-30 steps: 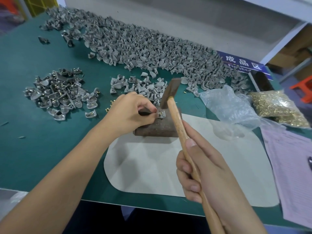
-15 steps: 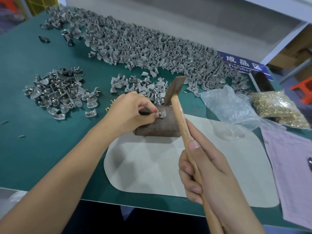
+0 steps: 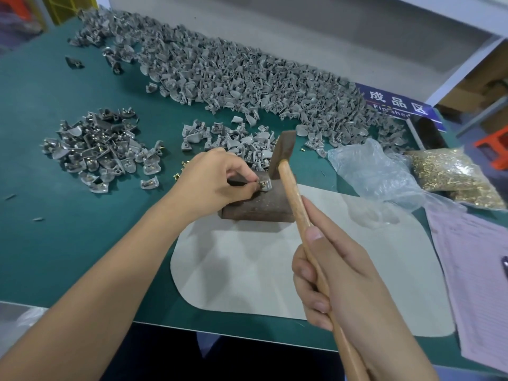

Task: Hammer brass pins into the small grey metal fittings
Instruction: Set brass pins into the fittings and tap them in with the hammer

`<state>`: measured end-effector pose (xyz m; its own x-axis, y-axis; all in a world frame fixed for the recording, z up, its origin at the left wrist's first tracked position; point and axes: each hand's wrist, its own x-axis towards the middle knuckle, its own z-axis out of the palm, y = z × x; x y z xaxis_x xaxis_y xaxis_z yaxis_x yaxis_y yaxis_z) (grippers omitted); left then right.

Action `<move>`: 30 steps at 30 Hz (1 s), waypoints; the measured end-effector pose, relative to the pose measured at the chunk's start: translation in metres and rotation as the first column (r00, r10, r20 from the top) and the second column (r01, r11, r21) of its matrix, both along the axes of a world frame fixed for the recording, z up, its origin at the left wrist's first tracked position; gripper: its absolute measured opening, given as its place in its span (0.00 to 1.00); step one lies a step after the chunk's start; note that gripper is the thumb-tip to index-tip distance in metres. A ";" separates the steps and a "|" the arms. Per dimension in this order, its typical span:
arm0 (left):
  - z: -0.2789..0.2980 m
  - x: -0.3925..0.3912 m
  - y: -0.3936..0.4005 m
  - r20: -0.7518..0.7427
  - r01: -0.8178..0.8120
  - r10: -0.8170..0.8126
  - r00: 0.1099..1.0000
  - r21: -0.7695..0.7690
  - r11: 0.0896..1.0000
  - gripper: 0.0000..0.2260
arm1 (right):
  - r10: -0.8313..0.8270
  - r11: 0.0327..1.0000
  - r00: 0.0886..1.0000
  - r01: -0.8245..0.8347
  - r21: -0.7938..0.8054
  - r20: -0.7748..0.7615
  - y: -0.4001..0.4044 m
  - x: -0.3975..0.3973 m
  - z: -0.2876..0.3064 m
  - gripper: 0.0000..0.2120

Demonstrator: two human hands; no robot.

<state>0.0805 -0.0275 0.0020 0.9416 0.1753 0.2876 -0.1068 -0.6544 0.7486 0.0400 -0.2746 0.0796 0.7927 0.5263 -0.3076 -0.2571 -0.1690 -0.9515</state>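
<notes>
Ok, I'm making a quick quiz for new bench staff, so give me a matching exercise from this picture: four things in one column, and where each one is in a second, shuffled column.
Things:
1. hammer
2. fitting being pinned
3. bag of brass pins
4. big pile of grey fittings

Places:
A. along the far edge of the bench
B. at the right side, beside the crumpled clear plastic
C. on the dark block, pinched by the left hand
D. in the right hand, head raised above the block

Pairs: 1-D, 2-C, 3-B, 4-A
</notes>
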 end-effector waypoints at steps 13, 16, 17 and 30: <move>-0.004 0.002 0.002 -0.007 0.004 -0.004 1.000 -0.050 0.999 0.04 | 0.027 0.999 1.000 -0.027 -0.024 0.003 0.001 -0.003 -0.006 0.20; -0.003 0.001 0.002 -0.011 0.001 -0.002 1.000 -0.038 0.999 0.03 | 0.029 1.000 0.998 -0.029 -0.009 0.049 0.001 -0.004 -0.005 0.20; -0.002 0.001 0.002 -0.011 0.002 -0.003 1.000 -0.035 0.999 0.04 | 0.030 1.000 0.997 -0.030 -0.002 0.070 0.001 -0.004 -0.005 0.20; 0.001 0.000 0.000 -0.030 0.004 -0.005 1.000 -0.056 0.998 0.06 | 0.024 0.998 0.998 -0.021 -0.056 0.052 0.002 -0.003 -0.005 0.20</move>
<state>0.0802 -0.0276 0.0026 0.9505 0.1859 0.2489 -0.0865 -0.6111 0.7868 0.0372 -0.2728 0.0741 0.7970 0.5273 -0.2946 -0.2023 -0.2265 -0.9528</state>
